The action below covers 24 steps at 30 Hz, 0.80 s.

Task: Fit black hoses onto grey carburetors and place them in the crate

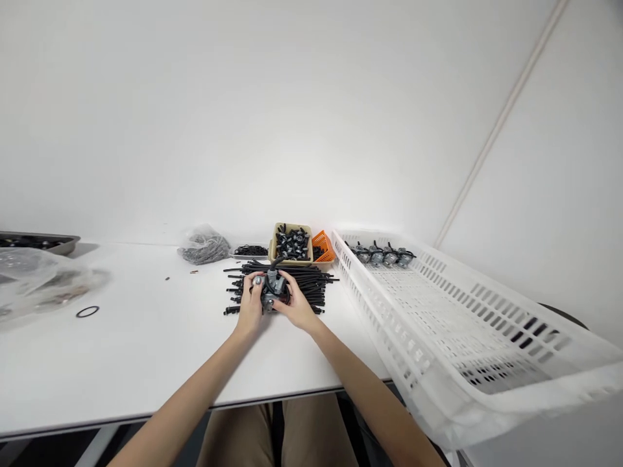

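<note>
The left hand point(250, 305) and right hand point(296, 308) are together, clamped on either side of a grey metal carburettor point(272, 290), which sits just above a loose pile of black rubber tubes point(311, 285) at lower centre. A slipping grip could drop the carburettor, and the impact could scatter tubes toward the white plastic crate point(389, 337) at right.
</note>
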### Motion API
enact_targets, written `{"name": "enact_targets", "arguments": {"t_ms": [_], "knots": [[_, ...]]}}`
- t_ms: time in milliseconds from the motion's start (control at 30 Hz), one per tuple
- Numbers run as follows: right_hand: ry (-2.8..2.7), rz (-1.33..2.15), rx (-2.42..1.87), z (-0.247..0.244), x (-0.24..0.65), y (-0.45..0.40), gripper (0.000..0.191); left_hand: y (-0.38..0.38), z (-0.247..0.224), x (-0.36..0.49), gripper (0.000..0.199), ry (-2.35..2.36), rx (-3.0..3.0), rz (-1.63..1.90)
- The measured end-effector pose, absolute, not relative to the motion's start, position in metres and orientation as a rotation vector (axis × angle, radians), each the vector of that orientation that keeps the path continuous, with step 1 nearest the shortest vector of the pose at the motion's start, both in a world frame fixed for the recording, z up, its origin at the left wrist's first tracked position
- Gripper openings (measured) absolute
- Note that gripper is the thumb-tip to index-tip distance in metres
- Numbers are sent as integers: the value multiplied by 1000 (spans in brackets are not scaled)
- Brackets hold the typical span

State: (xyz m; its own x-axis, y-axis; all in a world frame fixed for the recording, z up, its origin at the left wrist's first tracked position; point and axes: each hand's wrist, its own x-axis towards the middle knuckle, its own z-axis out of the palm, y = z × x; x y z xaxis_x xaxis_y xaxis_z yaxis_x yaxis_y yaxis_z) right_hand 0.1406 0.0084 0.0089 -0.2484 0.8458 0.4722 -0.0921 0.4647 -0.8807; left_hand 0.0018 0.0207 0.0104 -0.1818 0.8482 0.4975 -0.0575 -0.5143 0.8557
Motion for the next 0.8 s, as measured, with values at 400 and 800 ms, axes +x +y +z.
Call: {"name": "enact_targets", "arguments": {"t_ms": [400,800], "knots": [[-1032,141,-798,135,154,18,71,20,4,-4,46,1085,2267,1515],[-1349,-187,-1786,273,347,46,58,26,-5,-3,31,1204,2656,1082]]}}
